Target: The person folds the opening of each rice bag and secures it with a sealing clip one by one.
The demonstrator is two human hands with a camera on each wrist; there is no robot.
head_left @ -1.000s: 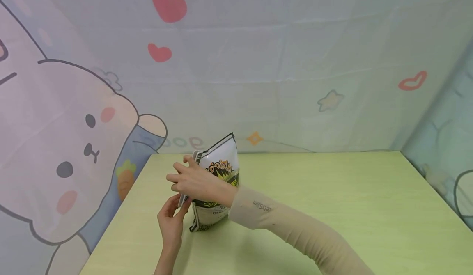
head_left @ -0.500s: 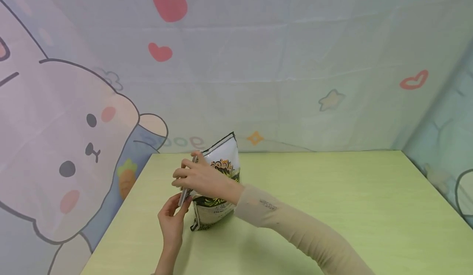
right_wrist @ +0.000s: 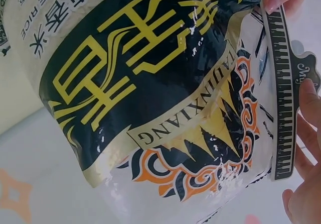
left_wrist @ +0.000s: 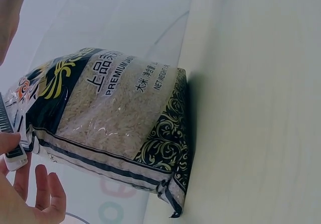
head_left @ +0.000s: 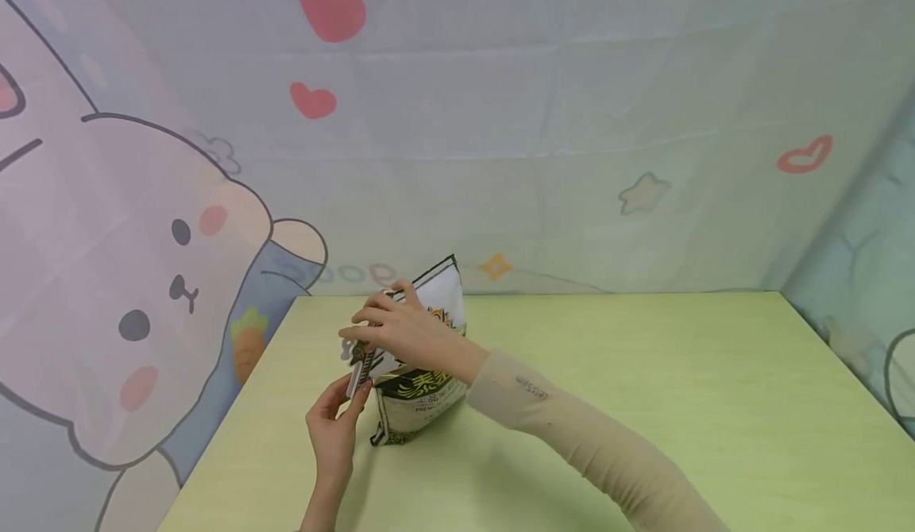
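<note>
A clear and white bag of rice (head_left: 422, 406) with black, gold and orange print stands on the table, tilted. At its left side is a long bag clip (right_wrist: 282, 96) with a piano-key pattern and a dark, lettered handle. My left hand (head_left: 334, 419) pinches the near end of this clip between thumb and fingers; its other fingers are loosely bent in the left wrist view. Above it, my right hand (head_left: 407, 332) reaches across the bag's front and holds the clip by its handle, fingers spread along it. The right hand hides much of the clip in the head view.
A pale green-yellow table (head_left: 629, 389) stretches to the right of the bag. Behind it hangs a cloth backdrop (head_left: 457, 119) printed with hearts, stars and a cartoon rabbit.
My right hand has shifted a little to the right and up along the clip, covering more of the bag's print. The left hand stays nearly in place, pinching the clip's near end.
</note>
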